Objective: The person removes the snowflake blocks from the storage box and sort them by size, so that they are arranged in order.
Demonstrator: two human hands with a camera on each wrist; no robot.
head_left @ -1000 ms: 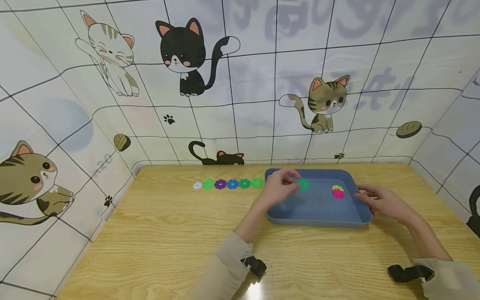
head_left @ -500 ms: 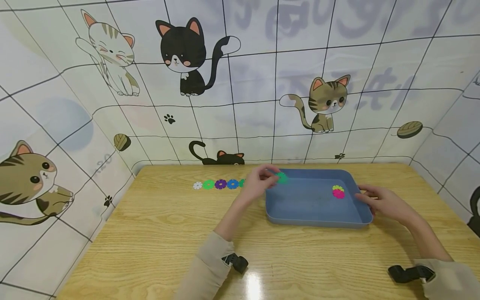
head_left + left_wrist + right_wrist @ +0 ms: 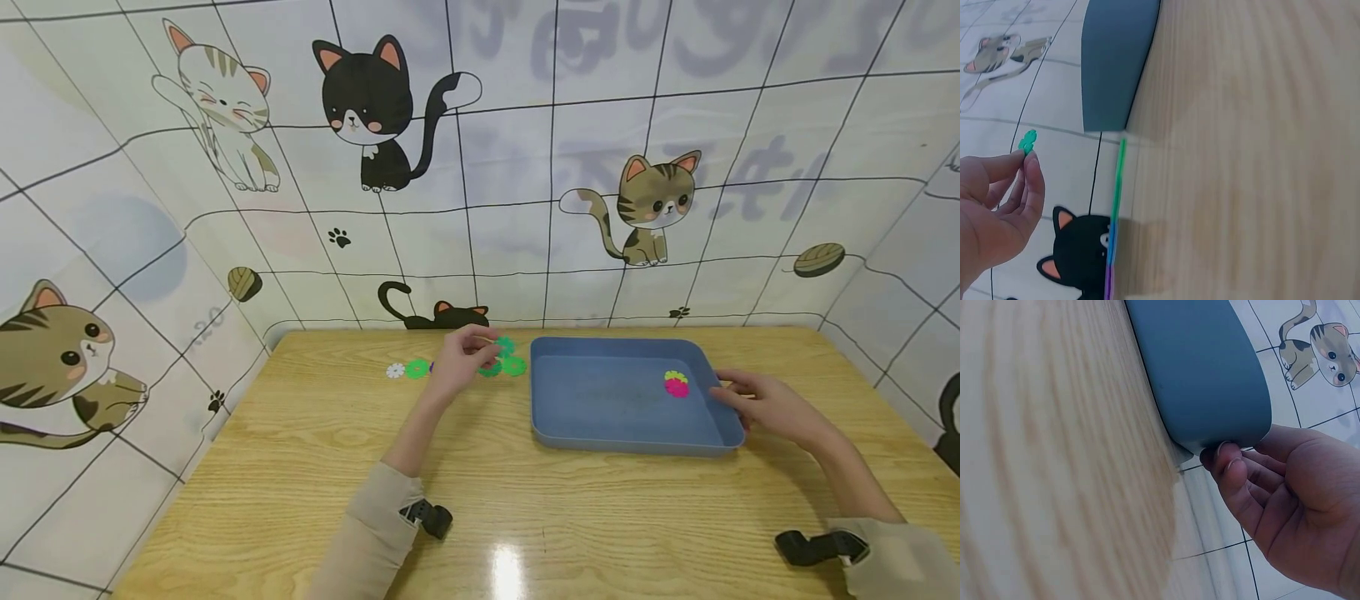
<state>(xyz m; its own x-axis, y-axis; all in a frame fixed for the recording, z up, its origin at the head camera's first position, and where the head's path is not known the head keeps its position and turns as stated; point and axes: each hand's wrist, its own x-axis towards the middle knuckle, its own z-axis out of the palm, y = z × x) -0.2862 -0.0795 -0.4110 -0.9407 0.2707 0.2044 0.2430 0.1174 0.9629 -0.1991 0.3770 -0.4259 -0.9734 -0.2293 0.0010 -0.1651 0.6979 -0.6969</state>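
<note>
The left hand (image 3: 461, 367) has thumb and fingertips pinched together on the edge of a green disc (image 3: 506, 346), which juts out at its 2 o'clock. Held by the rim, most of the disc sticks out past the fingers, probably so the thin piece can be steered without covering it. The left wrist view shows it raised above the table, apart from the row below.

At the hand's 3 o'clock lie the row's teal disc (image 3: 490, 369) and light green disc (image 3: 514, 367); at 9 o'clock, the lime disc (image 3: 417, 369) and white disc (image 3: 395, 371). A blue disc (image 3: 1112, 244) and a purple disc (image 3: 1109, 284) show edge-on in the wrist view. All lie flat in one line, a layout that seems meant to keep each piece visible.

Farther out at 3 o'clock is the tray (image 3: 607, 446), within easy reach of the row. Inside, toward its 2 o'clock, a pink disc (image 3: 677, 387) partly covers a yellow disc (image 3: 677, 375).

At the tray's own 3 o'clock, the right hand (image 3: 765, 406) is clamped on the end wall, likely to stop it sliding on the table (image 3: 300, 467).
</note>
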